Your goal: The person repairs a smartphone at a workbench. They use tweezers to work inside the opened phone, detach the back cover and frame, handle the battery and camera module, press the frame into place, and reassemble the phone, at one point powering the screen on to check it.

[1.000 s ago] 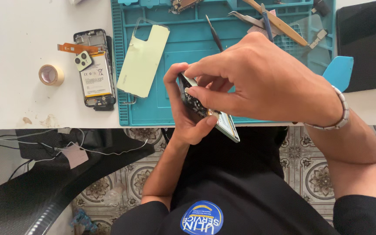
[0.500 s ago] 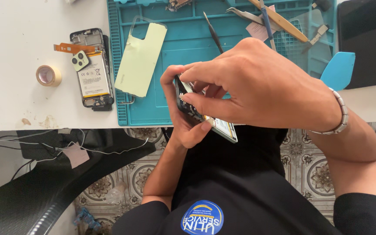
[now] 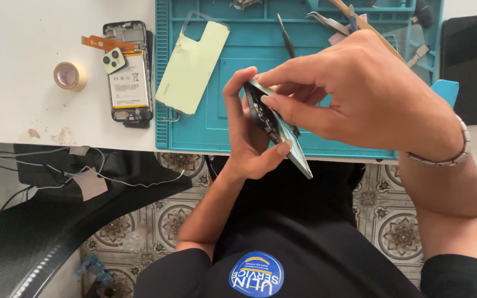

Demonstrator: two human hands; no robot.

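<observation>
Your left hand point(image 3: 249, 140) cradles an opened phone point(image 3: 276, 128) on edge above the table's near rim; your right hand point(image 3: 360, 96) pinches its upper side. Beyond, on the teal mat point(image 3: 205, 132): a pale green back cover point(image 3: 193, 66). Farther left: a stripped phone point(image 3: 130, 74) and a tape roll point(image 3: 69, 75).

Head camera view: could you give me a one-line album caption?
Both hands hold an opened phone over a teal repair mat.
</observation>
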